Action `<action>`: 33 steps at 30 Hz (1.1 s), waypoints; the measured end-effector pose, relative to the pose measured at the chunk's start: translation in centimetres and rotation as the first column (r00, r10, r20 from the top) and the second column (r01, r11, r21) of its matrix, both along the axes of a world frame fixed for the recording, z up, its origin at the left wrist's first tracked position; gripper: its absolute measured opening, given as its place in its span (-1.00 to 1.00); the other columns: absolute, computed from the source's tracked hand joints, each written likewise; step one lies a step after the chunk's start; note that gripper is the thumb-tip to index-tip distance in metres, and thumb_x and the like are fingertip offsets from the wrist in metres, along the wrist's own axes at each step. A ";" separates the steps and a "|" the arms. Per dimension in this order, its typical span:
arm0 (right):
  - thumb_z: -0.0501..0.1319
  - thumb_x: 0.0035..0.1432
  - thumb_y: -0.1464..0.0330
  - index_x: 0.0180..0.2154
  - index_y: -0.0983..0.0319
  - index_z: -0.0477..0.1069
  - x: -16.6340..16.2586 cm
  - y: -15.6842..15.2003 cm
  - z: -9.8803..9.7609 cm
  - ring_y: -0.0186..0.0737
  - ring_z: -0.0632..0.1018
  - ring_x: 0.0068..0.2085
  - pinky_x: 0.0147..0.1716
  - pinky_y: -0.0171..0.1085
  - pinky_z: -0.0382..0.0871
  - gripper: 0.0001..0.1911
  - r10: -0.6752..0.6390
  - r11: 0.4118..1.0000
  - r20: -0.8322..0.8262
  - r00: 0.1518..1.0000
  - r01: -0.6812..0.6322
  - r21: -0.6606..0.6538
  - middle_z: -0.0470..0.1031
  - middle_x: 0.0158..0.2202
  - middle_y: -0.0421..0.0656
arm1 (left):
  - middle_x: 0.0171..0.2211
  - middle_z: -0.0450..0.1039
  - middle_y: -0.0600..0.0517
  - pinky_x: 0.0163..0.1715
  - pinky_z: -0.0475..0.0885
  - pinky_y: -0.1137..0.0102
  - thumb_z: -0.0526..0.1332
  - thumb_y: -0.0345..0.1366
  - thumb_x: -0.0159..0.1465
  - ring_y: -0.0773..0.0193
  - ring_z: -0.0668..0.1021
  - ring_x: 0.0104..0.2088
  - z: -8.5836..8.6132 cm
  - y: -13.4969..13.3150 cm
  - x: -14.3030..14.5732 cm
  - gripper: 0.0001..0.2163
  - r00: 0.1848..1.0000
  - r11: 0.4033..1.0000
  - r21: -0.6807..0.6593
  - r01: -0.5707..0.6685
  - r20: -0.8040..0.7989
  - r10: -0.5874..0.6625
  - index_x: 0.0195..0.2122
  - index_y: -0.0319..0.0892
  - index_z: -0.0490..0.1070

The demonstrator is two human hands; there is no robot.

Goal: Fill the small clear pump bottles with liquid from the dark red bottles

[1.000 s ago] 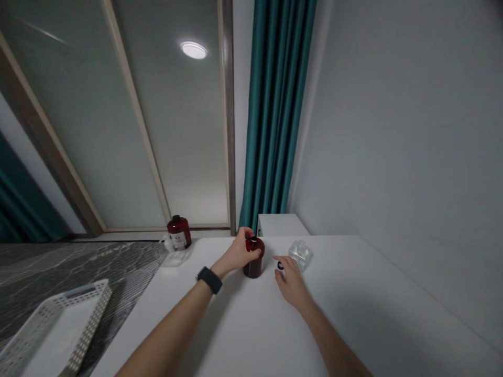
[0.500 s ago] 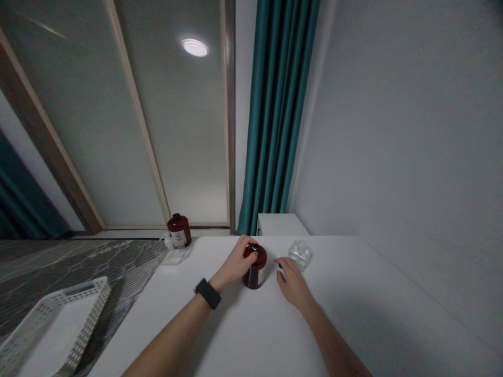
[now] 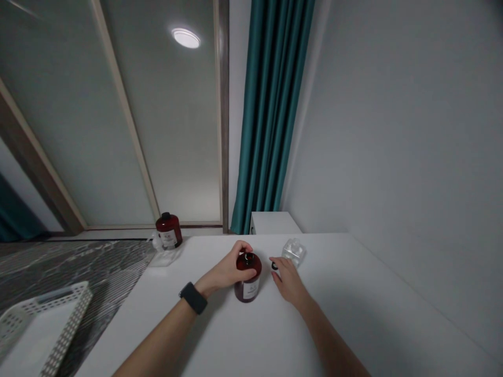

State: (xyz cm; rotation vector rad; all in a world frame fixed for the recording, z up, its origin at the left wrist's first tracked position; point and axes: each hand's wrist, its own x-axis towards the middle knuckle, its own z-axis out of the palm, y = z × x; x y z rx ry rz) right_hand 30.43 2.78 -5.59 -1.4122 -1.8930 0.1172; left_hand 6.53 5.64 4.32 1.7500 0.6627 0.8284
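My left hand (image 3: 228,269), with a dark watch on its wrist, is wrapped round the upper part of a dark red bottle (image 3: 244,293). The bottle stands upright on the white table, its white label facing me and its neck uncapped. To the right, my right hand (image 3: 290,283) pinches a small black cap (image 3: 274,266) between thumb and fingers, apart from the bottle. Just behind the right hand sits a clear, ridged plastic piece (image 3: 294,250), partly covered by the fingers.
A second red bottle (image 3: 168,230) with a black cap stands at the table's far left corner beside clear plastic (image 3: 163,257). On the dark patterned surface to the left lies a white perforated basket (image 3: 66,327). A white cabinet (image 3: 275,222) and green curtain (image 3: 265,131) are behind the white table (image 3: 243,340).
My left hand has shifted from the bottle's top to around its shoulder, baring the neck. The bottle sits slightly nearer, its label turned more toward me. The right hand keeps the cap.
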 end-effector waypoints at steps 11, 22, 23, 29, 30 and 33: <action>0.09 0.16 0.56 -0.04 0.18 0.50 0.2 -0.2 1.7 -0.10 0.54 -0.20 -0.12 -0.07 0.54 -0.62 0.050 0.999 -0.172 0.984 -0.050 0.006 0.41 -0.16 -0.06 | -0.21 0.38 0.09 -0.21 0.35 0.36 0.41 -0.25 0.08 0.28 0.46 -0.26 -0.1 0.3 -0.6 -0.56 0.994 0.983 -0.159 0.096 0.069 -0.086 -0.07 -0.12 0.25; 0.24 0.21 0.25 -0.20 0.21 0.40 -1.3 -0.8 4.6 -0.22 0.46 -0.47 -0.46 -0.27 0.41 -0.81 -0.020 0.999 -0.480 0.877 0.029 0.012 0.37 -0.50 -0.26 | -0.17 0.37 0.06 -0.21 0.38 0.34 0.39 -0.26 0.12 0.24 0.47 -0.22 0.4 0.9 -1.8 -0.54 0.987 0.985 -0.097 0.144 -0.062 -0.150 -0.03 -0.11 0.20; 0.26 0.20 0.23 -0.22 0.21 0.39 -1.5 -0.8 4.8 -0.24 0.44 -0.48 -0.46 -0.28 0.40 -0.81 -0.009 1.000 -0.501 0.866 0.021 0.018 0.37 -0.52 -0.28 | -0.15 0.36 0.04 -0.18 0.39 0.32 0.40 -0.27 0.10 0.21 0.47 -0.19 0.8 0.8 -1.9 -0.52 0.988 0.994 -0.038 0.106 -0.111 -0.110 -0.03 -0.11 0.20; 0.27 0.17 0.24 -0.27 0.19 0.39 -3.0 -1.4 7.3 -0.23 0.51 -0.36 -0.29 -0.20 0.47 -0.83 0.091 0.996 -0.572 0.815 -0.063 0.068 0.56 -0.18 -0.06 | -0.09 0.35 -0.01 0.00 0.35 0.21 0.43 -0.24 0.06 0.11 0.43 -0.07 3.7 0.5 -3.0 -0.60 0.962 0.961 0.276 -0.004 -0.260 0.079 -0.12 -0.13 0.32; 0.27 0.17 0.27 -0.28 0.19 0.39 -3.3 -1.5 7.9 -0.22 0.51 -0.33 -0.26 -0.18 0.47 -0.86 0.109 0.994 -0.570 0.814 -0.081 0.075 0.57 -0.15 -0.05 | -0.12 0.38 0.00 -0.02 0.35 0.24 0.40 -0.23 0.11 0.13 0.44 -0.10 4.1 0.5 -3.3 -0.66 0.957 0.954 0.297 0.030 -0.284 0.058 -0.14 -0.13 0.35; 0.27 0.16 0.35 -0.26 0.17 0.43 -4.1 -1.7 9.6 -0.15 0.53 -0.23 -0.16 -0.13 0.46 -0.92 0.168 0.986 -0.531 0.831 -0.138 0.096 0.58 -0.15 -0.06 | -0.17 0.42 0.02 -0.09 0.37 0.29 0.35 -0.21 0.18 0.15 0.46 -0.15 5.1 0.4 -3.9 -0.76 0.939 0.930 0.362 0.064 -0.338 0.067 -0.18 -0.13 0.40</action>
